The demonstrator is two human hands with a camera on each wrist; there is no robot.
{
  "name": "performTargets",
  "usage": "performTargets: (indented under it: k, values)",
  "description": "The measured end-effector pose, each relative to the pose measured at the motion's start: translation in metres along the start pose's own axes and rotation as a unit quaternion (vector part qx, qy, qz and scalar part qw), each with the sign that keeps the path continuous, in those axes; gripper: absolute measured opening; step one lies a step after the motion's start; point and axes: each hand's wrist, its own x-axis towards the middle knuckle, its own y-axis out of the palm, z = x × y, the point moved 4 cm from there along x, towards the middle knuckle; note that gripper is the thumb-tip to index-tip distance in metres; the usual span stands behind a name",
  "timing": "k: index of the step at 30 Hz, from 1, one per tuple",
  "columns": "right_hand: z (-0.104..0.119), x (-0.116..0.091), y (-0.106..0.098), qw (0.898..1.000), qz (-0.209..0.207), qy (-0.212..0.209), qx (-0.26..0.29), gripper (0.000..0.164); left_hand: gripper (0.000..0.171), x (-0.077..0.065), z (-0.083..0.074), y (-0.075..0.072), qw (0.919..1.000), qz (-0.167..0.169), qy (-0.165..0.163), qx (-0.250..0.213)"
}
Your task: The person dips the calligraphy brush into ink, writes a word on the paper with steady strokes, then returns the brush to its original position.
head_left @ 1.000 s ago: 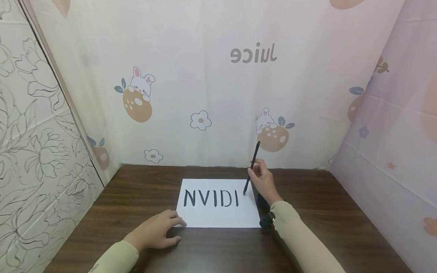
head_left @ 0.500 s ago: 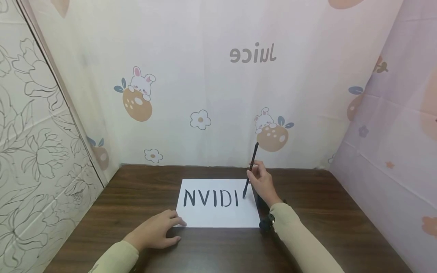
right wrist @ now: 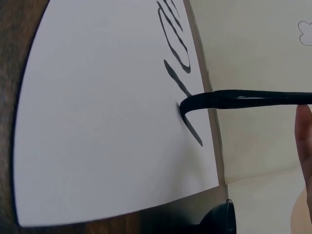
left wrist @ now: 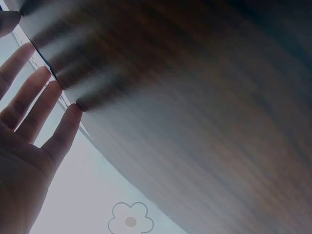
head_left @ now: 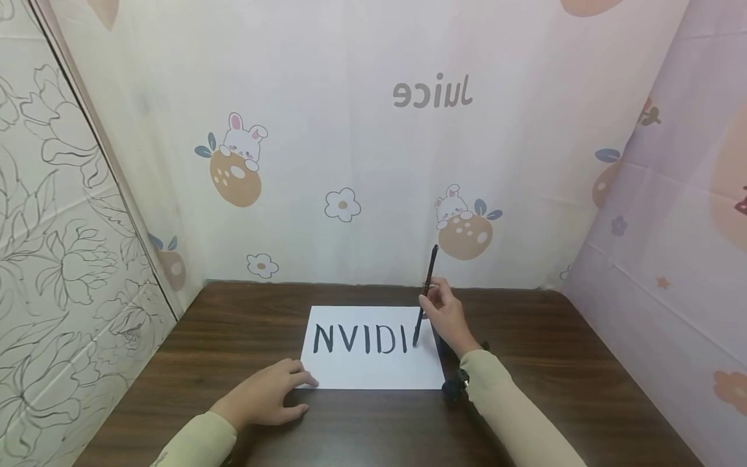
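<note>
A white sheet of paper (head_left: 373,373) bears the large black brushed letters "NVIDI" (head_left: 360,339). Near its right side, my right hand (head_left: 448,318) pinches a slim black writing brush (head_left: 432,266), held steeply with its handle end up. In the right wrist view the soft brush tip (right wrist: 195,102) bends against the paper at one end of a slanted black stroke (right wrist: 194,132), beside the last letter. My left hand (head_left: 265,392) rests at the paper's near left corner, fingers spread and touching it; the left wrist view shows its fingers (left wrist: 66,129) extended.
The dark brown wooden table (head_left: 362,434) reaches back to a patterned cloth (head_left: 292,233). A black rounded object (right wrist: 219,219) stands off the paper's edge in the right wrist view, partly cut off. Black wrist gear (head_left: 456,384) sits by my right sleeve.
My right hand has drawn the brush tip a little toward me and slightly left, down the paper. My left hand has stayed where it was.
</note>
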Motion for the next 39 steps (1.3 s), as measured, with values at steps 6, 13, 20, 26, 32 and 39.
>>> performTargets:
  k: [6,13,20,26,32,39]
  values:
    - [-0.027,0.006,0.006,1.000,0.002,0.008,0.003,0.034,0.032,0.000,0.000,0.000,1.0000,0.000,0.000,0.000]
    - [-0.028,0.003,0.007,1.000,0.006,-0.008,0.017,0.031,0.032,0.000,0.001,0.001,1.0000,0.005,-0.004,-0.006]
    - [-0.028,0.002,0.008,1.000,0.008,-0.013,0.014,0.031,0.032,0.000,0.001,0.001,0.9999,0.007,-0.005,-0.007]
    - [-0.028,0.002,0.009,1.000,0.004,-0.018,0.018,0.031,0.032,0.001,0.001,0.001,1.0000,0.006,-0.003,-0.005]
    - [0.009,-0.003,0.002,0.999,0.002,-0.031,0.024,0.030,0.032,0.000,0.001,0.001,1.0000,0.001,0.001,-0.005]
    - [-0.014,0.014,-0.002,0.999,-0.015,-0.044,0.029,0.033,0.032,0.000,0.001,0.001,1.0000,-0.002,0.004,-0.003]
